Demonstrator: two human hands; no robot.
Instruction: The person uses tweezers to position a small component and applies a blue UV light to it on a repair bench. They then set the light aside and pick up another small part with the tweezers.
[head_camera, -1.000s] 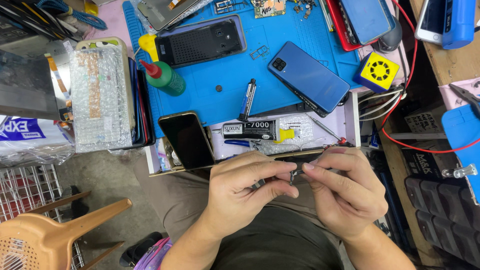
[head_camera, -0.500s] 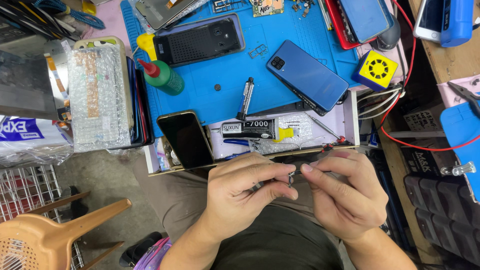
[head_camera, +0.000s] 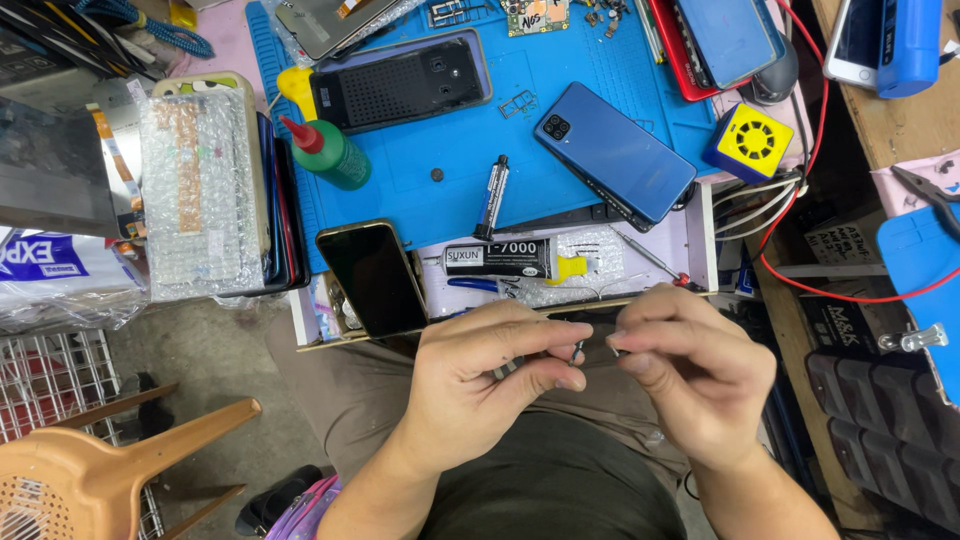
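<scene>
Head view, left hand (head_camera: 490, 385), right hand (head_camera: 690, 375), pinching small metal part (head_camera: 578, 352)

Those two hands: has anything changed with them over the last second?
Barely. The left hand and right hand stay close together, fingertips pinching a small dark part between them; only slight finger shifts. The blue phone, glue tube and black phone lie where they were.
</scene>
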